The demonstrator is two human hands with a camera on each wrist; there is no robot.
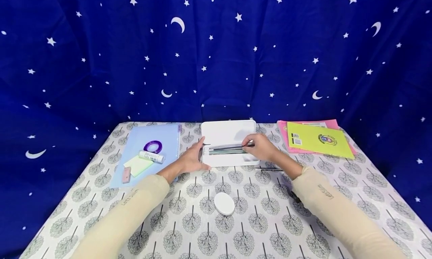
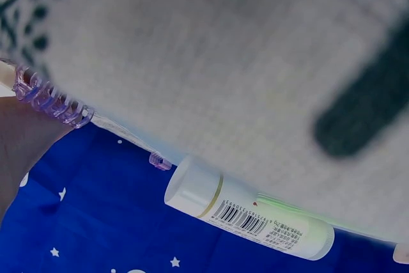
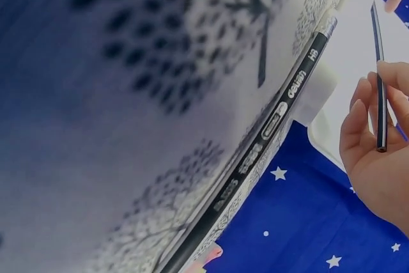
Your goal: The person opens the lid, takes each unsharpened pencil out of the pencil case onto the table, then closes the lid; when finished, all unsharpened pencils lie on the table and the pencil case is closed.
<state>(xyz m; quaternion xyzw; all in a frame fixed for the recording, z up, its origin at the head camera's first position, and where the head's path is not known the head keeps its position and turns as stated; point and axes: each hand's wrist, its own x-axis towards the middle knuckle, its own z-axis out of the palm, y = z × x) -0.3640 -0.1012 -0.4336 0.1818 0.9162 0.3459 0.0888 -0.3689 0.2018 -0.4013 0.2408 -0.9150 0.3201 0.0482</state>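
A white pencil case lies open on the table, its lid tipped back. Several slim dark and green pencils lie inside. My right hand pinches a black pencil between thumb and fingers, over the case's right half. At the case's left end is my left hand, thumb by the front edge and fingers by the hinge side. The left wrist view mostly misses this hand. Another black pencil, marked HB, lies on the cloth in front of the case.
On the left, a blue spiral notebook bears a purple tape roll, a glue stick, pale green sticky notes and a pink eraser. A white oval object lies nearer. Yellow-green and pink books lie right.
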